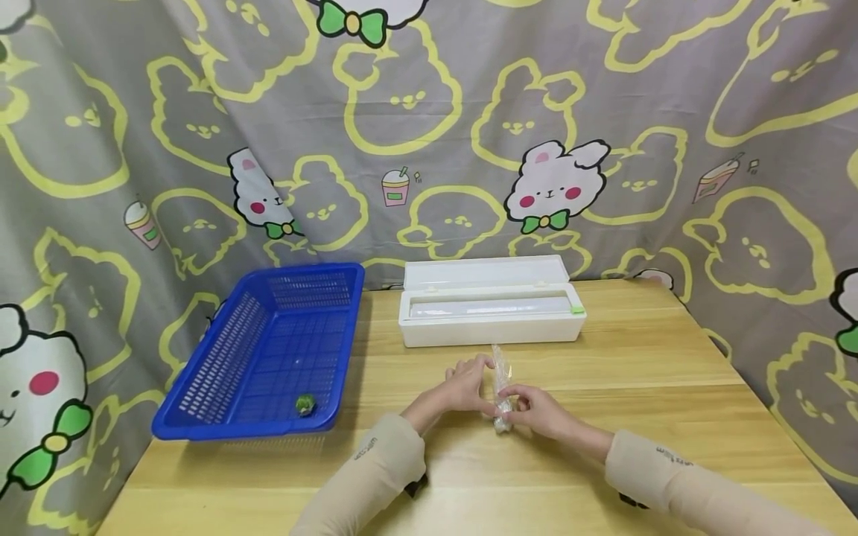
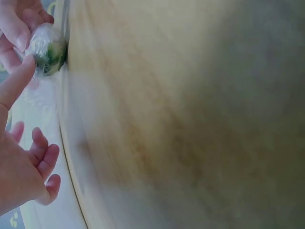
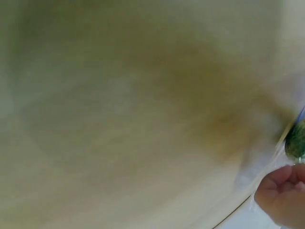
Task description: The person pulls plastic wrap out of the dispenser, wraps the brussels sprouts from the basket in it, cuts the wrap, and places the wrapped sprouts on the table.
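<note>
At the lower middle of the head view, slightly right of centre, look first to the right hand (image 1: 539,413), with thumb and fingers pinched narrow on the clear film (image 1: 499,368) around a small green ball (image 2: 53,56). Facing it, find the left hand (image 1: 464,391), with thumb tip against the wrapping and the other fingers loosely bent, set wide of the ball; cannot tell whether holding the film's long tail or only near it. Best, by judgement, to steady the ball in the right-hand pinch, smooth loose film snugly with the left thumb, then gather the tail without hard pulling, for fear of tearing or clinging. Hard to tell whether touching the bench (image 1: 657,357) or just above it. To the left of the frame, on the bench, a blue basket (image 1: 234,431), with a second green ball (image 1: 304,404) at the lower right of its floor, too small to judge as wrapped or bare. Farther back, above the hands, a long white box (image 1: 496,333), lid tipped back, with a clear roll (image 1: 492,307) inside. Behind everything, a gray patterned curtain (image 1: 429,223).
</note>
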`<state>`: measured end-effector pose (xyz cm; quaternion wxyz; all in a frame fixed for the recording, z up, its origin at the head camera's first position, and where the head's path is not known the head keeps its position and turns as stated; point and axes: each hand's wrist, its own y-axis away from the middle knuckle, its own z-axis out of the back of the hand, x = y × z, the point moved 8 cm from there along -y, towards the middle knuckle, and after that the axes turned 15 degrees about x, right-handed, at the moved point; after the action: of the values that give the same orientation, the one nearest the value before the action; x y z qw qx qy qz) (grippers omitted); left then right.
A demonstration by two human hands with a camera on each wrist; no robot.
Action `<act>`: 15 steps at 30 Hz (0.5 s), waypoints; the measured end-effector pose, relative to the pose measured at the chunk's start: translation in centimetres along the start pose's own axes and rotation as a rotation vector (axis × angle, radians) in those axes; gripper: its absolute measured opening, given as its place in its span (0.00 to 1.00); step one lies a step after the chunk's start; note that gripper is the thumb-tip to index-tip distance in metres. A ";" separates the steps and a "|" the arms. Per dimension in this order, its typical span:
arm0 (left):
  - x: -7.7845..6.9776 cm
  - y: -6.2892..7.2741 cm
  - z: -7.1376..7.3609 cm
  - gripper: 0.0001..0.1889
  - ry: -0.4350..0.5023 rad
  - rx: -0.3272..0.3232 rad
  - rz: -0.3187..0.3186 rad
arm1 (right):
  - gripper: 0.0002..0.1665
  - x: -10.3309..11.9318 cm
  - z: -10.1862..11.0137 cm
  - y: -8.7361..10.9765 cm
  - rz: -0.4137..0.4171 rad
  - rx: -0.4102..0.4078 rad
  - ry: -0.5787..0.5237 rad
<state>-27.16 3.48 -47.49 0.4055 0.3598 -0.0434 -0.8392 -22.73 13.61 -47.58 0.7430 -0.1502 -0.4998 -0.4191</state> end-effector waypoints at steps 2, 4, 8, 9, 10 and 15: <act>-0.2 0.1 -0.1 0.29 -0.014 0.004 -0.011 | 0.25 -0.2 0.1 -0.2 -0.020 0.042 -0.024; -0.4 0.1 -0.2 0.20 -0.027 0.013 -0.019 | 0.25 -0.1 0.3 -0.3 -0.030 0.067 -0.026; -0.6 0.2 -0.4 0.10 -0.036 0.028 -0.034 | 0.21 -0.2 1.5 -0.4 -0.086 0.032 0.007; -0.6 0.2 -0.4 0.10 -0.040 0.029 -0.036 | 0.19 -0.3 1.8 -0.4 -0.111 0.016 0.019; -0.7 0.3 -0.4 0.10 -0.041 0.028 -0.039 | 0.17 -0.5 2.1 -0.4 -0.139 0.006 0.029; -0.7 0.3 -0.5 0.10 -0.034 0.029 -0.058 | 0.16 -1.6 2.3 -0.6 -0.253 0.066 0.013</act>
<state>-26.36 3.85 -47.31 0.3751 0.3522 -0.0520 -0.8559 -24.84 15.46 -48.08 0.6920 -0.0588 -0.5233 -0.4938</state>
